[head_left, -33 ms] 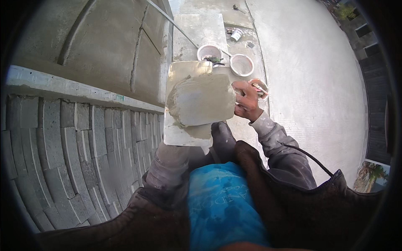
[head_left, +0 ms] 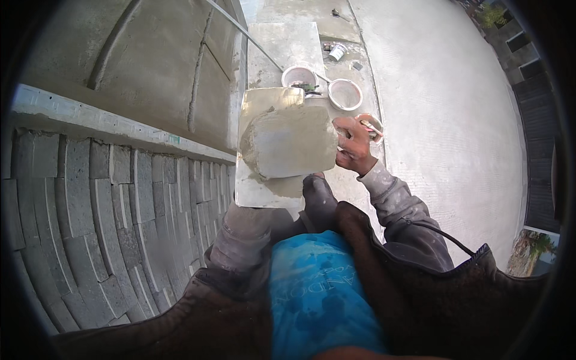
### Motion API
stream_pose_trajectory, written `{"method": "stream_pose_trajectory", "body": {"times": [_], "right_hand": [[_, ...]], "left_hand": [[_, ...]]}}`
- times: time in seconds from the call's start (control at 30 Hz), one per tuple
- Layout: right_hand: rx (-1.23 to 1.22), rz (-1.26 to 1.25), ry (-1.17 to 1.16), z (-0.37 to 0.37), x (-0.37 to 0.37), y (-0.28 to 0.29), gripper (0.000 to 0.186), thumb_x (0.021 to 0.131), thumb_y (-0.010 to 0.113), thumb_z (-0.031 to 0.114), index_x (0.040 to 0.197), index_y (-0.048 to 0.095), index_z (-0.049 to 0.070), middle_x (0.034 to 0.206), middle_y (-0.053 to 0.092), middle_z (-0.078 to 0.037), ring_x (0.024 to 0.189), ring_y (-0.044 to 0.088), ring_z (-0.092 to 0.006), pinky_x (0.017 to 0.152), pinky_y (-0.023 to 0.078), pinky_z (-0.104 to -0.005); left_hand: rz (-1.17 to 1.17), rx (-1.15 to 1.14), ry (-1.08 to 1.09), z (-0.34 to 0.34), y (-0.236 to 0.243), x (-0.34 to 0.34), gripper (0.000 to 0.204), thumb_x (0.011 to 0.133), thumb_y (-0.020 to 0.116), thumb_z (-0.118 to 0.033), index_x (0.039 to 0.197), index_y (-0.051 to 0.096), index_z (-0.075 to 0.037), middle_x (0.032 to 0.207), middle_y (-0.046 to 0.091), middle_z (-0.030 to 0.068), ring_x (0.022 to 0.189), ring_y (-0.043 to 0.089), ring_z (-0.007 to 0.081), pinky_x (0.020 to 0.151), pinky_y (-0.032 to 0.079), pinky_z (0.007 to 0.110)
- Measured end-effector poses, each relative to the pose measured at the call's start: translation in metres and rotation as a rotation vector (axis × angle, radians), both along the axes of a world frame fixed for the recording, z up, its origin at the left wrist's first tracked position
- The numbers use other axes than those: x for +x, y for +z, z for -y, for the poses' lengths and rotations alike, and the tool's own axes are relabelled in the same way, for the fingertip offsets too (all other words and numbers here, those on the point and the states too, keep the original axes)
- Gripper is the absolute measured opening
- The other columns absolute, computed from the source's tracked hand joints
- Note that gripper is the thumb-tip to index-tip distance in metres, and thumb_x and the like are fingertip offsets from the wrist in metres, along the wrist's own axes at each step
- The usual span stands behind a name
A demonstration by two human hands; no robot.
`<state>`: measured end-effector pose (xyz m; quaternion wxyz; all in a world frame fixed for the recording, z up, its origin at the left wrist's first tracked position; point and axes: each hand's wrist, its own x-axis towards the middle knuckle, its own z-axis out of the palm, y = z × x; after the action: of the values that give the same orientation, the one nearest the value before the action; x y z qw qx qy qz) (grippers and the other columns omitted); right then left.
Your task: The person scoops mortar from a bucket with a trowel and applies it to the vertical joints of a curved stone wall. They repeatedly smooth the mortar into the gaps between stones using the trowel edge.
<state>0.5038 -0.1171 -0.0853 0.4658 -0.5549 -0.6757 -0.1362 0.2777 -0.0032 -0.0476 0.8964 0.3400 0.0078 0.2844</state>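
Grey split-stone cladding (head_left: 120, 222) covers the left side, and two round buckets (head_left: 345, 95) stand beyond the hands. A pale flat board (head_left: 255, 193) sits ahead of the body, wet mortar (head_left: 254, 141) spread on it. Over that lies a flat grey trowel (head_left: 294, 147), just left of the right hand (head_left: 355, 144), whose curled fingers grip its right edge. The left hand is out of sight, so its hold cannot be told; the left sleeve (head_left: 243, 237) reaches the board's near edge.
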Motion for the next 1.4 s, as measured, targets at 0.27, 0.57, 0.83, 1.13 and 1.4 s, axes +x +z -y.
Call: {"method": "stream_pose_trajectory", "body": {"times": [0.27, 0.57, 0.83, 1.13, 1.4], "right_hand": [[-0.045, 0.01, -0.111, 0.043, -0.033, 0.008, 0.035, 0.069, 0.084, 0.011, 0.103, 0.076, 0.012, 0.111, 0.064, -0.009, 0.088, 0.066, -0.0292, 0.072, 0.053, -0.0416], [-0.083, 0.002, -0.113, 0.054, -0.001, 0.002, 0.029, 0.068, 0.084, 0.011, 0.096, 0.074, 0.011, 0.109, 0.067, -0.01, 0.091, 0.067, -0.0295, 0.075, 0.054, -0.0406], [-0.274, -0.277, 0.246, 0.053, 0.029, 0.076, 0.03, 0.094, 0.07, 0.028, 0.108, 0.071, 0.002, 0.099, 0.066, -0.01, 0.084, 0.066, -0.0204, 0.074, 0.052, -0.0342], [-0.842, -0.944, 0.929, -0.042, 0.021, 0.153, 0.048, 0.109, 0.043, 0.045, 0.103, 0.057, -0.001, 0.076, 0.058, -0.006, 0.053, 0.053, -0.0109, 0.057, 0.047, -0.0253], [-1.096, -0.678, 0.815, -0.029, 0.046, 0.137, 0.043, 0.112, 0.037, 0.035, 0.094, 0.059, 0.003, 0.066, 0.054, -0.002, 0.049, 0.049, -0.0074, 0.054, 0.043, -0.0253]], "left_hand": [[0.326, -0.391, -0.164, 0.02, 0.017, -0.011, 0.046, 0.111, 0.042, -0.031, 0.149, 0.042, -0.005, 0.144, 0.054, 0.015, 0.126, 0.059, 0.0255, 0.103, 0.055, 0.042], [-0.44, 1.062, 0.828, 0.011, 0.023, 0.013, 0.051, 0.101, 0.06, -0.033, 0.143, 0.047, -0.007, 0.132, 0.061, 0.0147, 0.116, 0.065, 0.0264, 0.101, 0.057, 0.041], [-0.675, 0.958, 0.824, -0.011, 0.083, -0.01, 0.055, 0.088, 0.075, -0.011, 0.137, 0.049, -0.003, 0.119, 0.065, 0.0121, 0.105, 0.067, 0.0222, 0.088, 0.057, 0.038], [-0.715, 0.757, 0.771, 0.001, 0.09, 0.019, 0.069, 0.091, 0.075, -0.025, 0.147, 0.041, -0.004, 0.137, 0.055, 0.0113, 0.121, 0.059, 0.0222, 0.1, 0.053, 0.035], [-0.794, 0.622, 0.854, -0.006, 0.081, -0.025, 0.071, 0.097, 0.068, -0.034, 0.154, 0.034, -0.009, 0.152, 0.046, 0.0118, 0.139, 0.049, 0.0252, 0.116, 0.042, 0.04]]}}
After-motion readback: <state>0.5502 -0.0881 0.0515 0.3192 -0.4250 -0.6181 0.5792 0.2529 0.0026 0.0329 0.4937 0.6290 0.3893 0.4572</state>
